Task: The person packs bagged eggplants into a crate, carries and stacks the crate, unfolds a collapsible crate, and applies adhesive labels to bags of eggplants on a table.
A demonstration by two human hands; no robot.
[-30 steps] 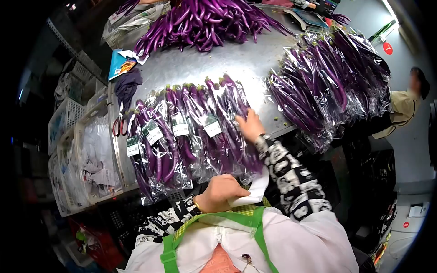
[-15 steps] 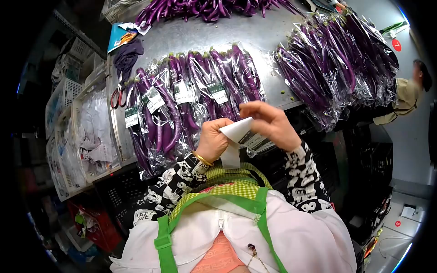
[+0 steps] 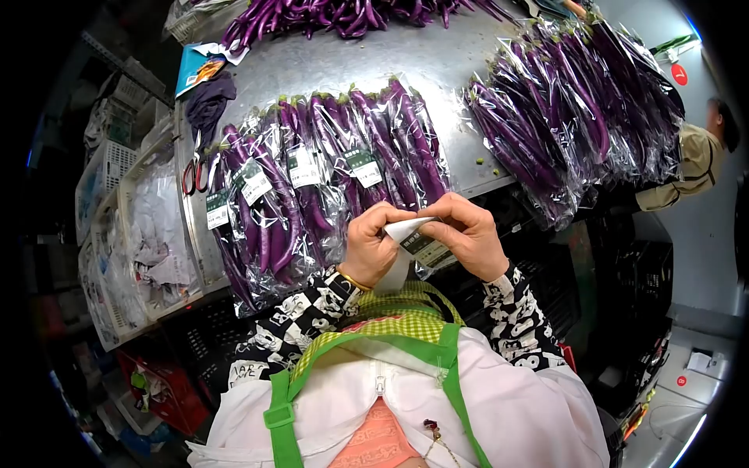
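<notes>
A strip of printed labels point(image 3: 427, 248) with white backing is held in front of my body, at the table's near edge. My left hand point(image 3: 373, 243) is closed on its left end, the fingers pinching the paper. From the other side, my right hand point(image 3: 470, 236) pinches the upper edge of the strip, and both hands' fingertips meet there. Just beyond my hands lie bagged eggplants point(image 3: 320, 168) in a row, in clear plastic. Several bags carry a green and white label point(image 3: 363, 168); the rightmost bag point(image 3: 415, 140) shows none on its visible side.
More bagged eggplants point(image 3: 577, 117) are piled at the right edge of the metal table point(image 3: 312, 66). Loose eggplants point(image 3: 351, 15) lie at the back. Red-handled scissors point(image 3: 194, 176) and a dark cloth point(image 3: 209, 101) are on the left, beside crates of plastic bags point(image 3: 160, 234). Another person point(image 3: 694, 160) stands at right.
My right hand, blurred and raised with fingers apart before, has come to the strip's upper edge and now pinches it beside my left fingers. My left hand keeps hold.
</notes>
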